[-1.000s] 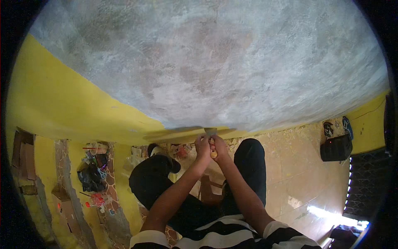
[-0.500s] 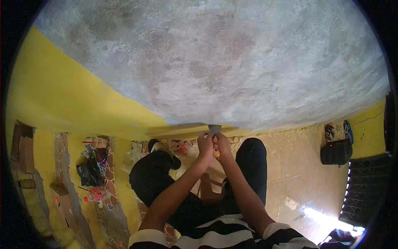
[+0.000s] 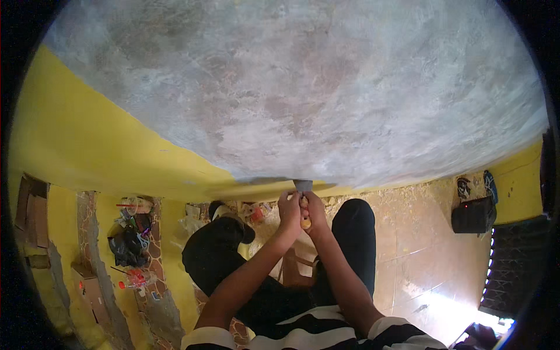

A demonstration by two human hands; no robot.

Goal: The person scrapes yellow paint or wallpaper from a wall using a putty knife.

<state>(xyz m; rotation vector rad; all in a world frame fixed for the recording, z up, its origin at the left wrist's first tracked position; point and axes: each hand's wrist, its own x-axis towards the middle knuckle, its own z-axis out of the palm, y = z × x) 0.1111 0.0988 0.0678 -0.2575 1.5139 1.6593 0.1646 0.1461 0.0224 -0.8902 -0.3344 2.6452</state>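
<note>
Both my hands grip one scraper (image 3: 303, 185), which has a flat grey blade and a light wooden handle. My left hand (image 3: 289, 211) is closed on the handle from the left, and my right hand (image 3: 315, 211) closes on it from the right. The handle's butt end pokes out below the fingers. The blade points away from me at the low part of the wall, where yellow paint (image 3: 204, 175) borders a bare grey patchy surface (image 3: 326, 93). Whether the blade edge touches the wall, I cannot tell.
Paint flakes (image 3: 402, 195) lie along the wall's foot on the tiled floor (image 3: 431, 251). A black box (image 3: 473, 215) stands at the right, near a dark metal gate (image 3: 516, 262). Steps at the left hold a black plastic bag (image 3: 126, 245) and a cardboard box (image 3: 92, 291).
My hands and the scraper have come slightly down and toward me. The grip looks the same.
</note>
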